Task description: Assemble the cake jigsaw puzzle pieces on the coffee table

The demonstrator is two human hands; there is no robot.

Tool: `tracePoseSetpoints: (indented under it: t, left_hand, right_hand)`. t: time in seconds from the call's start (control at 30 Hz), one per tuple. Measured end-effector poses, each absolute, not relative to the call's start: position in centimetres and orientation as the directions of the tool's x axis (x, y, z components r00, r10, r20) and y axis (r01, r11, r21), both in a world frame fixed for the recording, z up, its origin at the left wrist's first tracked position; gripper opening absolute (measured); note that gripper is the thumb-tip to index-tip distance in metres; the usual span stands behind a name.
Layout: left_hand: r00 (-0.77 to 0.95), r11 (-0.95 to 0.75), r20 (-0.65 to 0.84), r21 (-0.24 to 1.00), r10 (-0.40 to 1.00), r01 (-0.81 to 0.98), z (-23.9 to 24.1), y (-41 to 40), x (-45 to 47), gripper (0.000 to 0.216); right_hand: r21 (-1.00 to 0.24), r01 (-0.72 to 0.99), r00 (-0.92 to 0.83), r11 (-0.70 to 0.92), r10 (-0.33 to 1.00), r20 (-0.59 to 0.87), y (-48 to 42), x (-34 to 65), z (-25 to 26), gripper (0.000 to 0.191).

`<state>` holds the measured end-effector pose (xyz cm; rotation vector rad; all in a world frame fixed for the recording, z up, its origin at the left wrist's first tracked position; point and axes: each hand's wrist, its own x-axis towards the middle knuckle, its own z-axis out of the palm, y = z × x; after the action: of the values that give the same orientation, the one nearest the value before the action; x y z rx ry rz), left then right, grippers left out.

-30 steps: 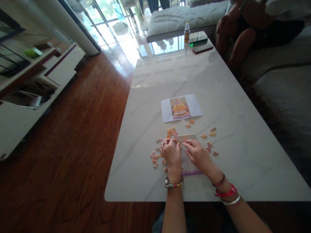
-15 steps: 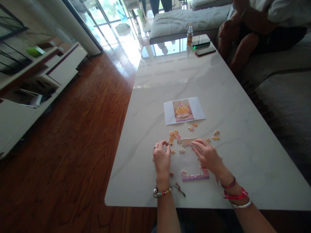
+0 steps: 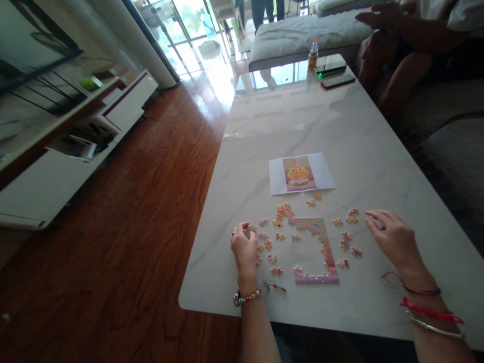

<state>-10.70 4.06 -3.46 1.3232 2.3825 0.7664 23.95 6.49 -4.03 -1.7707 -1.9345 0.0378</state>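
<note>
A partly joined jigsaw puzzle (image 3: 328, 252) lies on the white table, its top, right and bottom edges forming a frame open on the left. Left of it, among loose puzzle pieces (image 3: 272, 257), my left hand (image 3: 245, 249) is closed, thumb against fingertips, on what looks like a small puzzle piece, mostly hidden. My right hand (image 3: 395, 239) hovers to the right of more loose pieces (image 3: 346, 237), fingers stretched out and thumb apart, nothing visible in it. Above the puzzle, a creased paper (image 3: 278, 176) carries a printed picture of an orange cartoon figure.
At the table's far end stand a bottle (image 3: 312, 55) and two flat dark devices (image 3: 338, 81). A seated person (image 3: 401, 60) is on the sofa to the right. A low cabinet (image 3: 124, 106) runs along the left wall, beyond the wooden floor (image 3: 151, 201).
My right hand has left the puzzle's top edge and moved right, past the loose pieces. My left hand has shifted left, away from the puzzle. The view has turned slightly left.
</note>
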Motion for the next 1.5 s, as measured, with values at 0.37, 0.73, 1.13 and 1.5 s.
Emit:
tracePoseSetpoints:
  t: [0.37, 0.73, 1.13, 1.5]
  left_hand:
    - [-0.518, 0.400, -0.015, 0.656, 0.855, 0.641, -2.6, 3.1, -11.8, 0.017]
    - [-0.561, 0.484, -0.093, 0.633, 0.822, 0.604, -3.1, 2.5, -11.8, 0.020]
    - [-0.411, 0.301, 0.090, 0.546, 0.907, 0.782, -2.9, 3.2, -9.8, 0.008]
    - [-0.023, -0.001, 0.058, 0.390, 0.998, 0.921, -2.8, 4.3, -3.4, 0.011]
  right_hand:
    - [-0.323, 0.937, -0.027, 0.129, 0.953, 0.301, 6.0, 25.6, -4.2, 0.029]
    - [-0.344, 0.906, -0.147, 0.247, 0.946, 0.290, 5.5, 23.8, -4.5, 0.027]
    - [-0.382, 0.888, -0.147, 0.255, 0.946, 0.290, 5.0, 23.1, -4.2, 0.026]
    - [-0.429, 0.864, -0.156, 0.264, 0.950, 0.269, 4.4, 22.2, -3.5, 0.024]
